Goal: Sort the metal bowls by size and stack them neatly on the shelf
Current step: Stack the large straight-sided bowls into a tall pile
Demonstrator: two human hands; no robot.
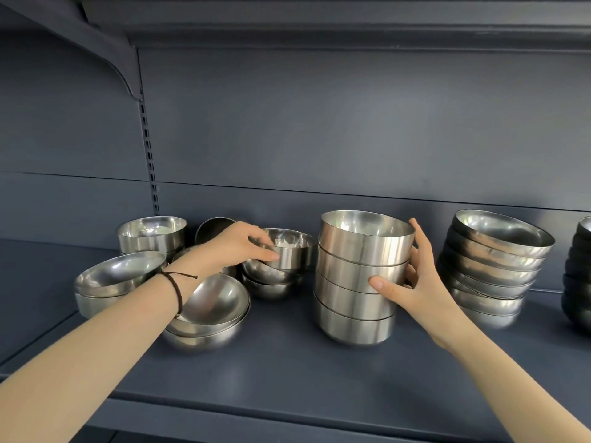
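Two hands reach onto the shelf (287,372). The left hand (238,243) pinches the small bowl (292,251) by its rim atop a short pile (271,284). Just right, the right hand (419,276), fingers spread, grips the tall stack (355,302).

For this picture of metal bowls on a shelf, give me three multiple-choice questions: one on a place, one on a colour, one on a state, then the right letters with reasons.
1. Where is the right hand?
A) on the tall middle stack
B) on a cardboard box
C) on a plate

2. What colour is the shelf?
A) white
B) dark blue-grey
C) red

3. What is the left hand doing?
A) hanging free
B) lying flat
C) gripping a small bowl

Answers:
1 A, its thumb and fingers wrap the stack's side.
2 B, its board shows it.
3 C, its fingers curl over the bowl's rim.
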